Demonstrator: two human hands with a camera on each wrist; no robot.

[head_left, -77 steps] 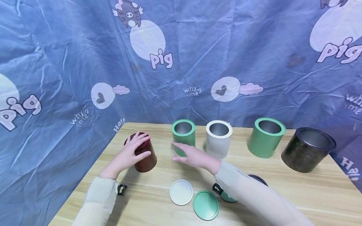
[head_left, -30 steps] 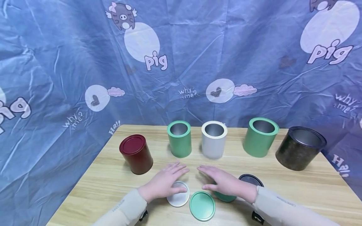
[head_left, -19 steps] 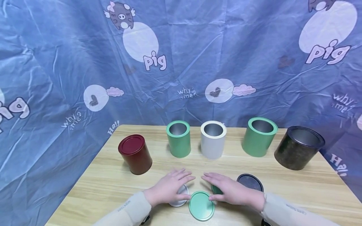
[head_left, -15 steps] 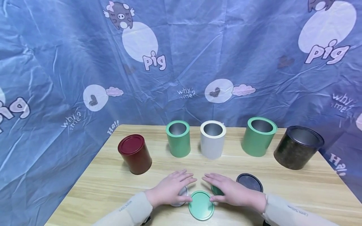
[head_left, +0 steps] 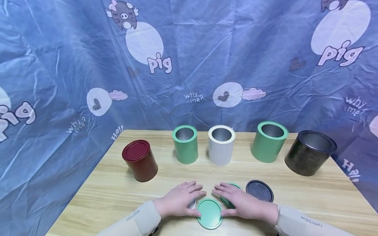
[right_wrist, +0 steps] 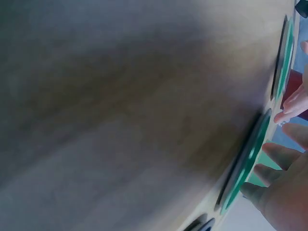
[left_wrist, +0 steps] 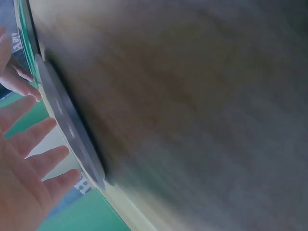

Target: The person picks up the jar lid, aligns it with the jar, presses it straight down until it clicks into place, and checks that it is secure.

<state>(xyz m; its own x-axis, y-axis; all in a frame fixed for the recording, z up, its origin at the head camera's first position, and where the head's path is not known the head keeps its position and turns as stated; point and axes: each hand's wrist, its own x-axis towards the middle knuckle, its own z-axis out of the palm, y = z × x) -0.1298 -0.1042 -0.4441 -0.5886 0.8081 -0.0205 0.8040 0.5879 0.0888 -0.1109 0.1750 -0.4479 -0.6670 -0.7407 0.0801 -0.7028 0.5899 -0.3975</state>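
My left hand [head_left: 180,200] hovers with fingers extended over a white lid [head_left: 192,204], mostly hiding it in the head view. In the left wrist view that lid [left_wrist: 72,122] lies flat beside the spread fingers. My right hand [head_left: 240,201] likewise extends over a green lid [head_left: 235,185], which shows past the fingers [right_wrist: 281,154] in the right wrist view. Between the hands lies a lighter green lid [head_left: 209,214], both thumb tips overlapping its edges from above. A black lid [head_left: 260,191] lies right of the right hand. Neither hand holds anything.
Along the back of the wooden table [head_left: 100,196] stand a small green can [head_left: 186,150], a white can [head_left: 220,152], a larger green can [head_left: 268,147] and a black can [head_left: 307,157], all uncovered. A dark red can [head_left: 144,168] with its lid on stands at left. A blue curtain [head_left: 189,65] hangs behind.
My left hand has left the red can's top, and my right hand has drawn back from the small green can. Both came down near the lids; lately they have lowered slightly. The cans stay put.
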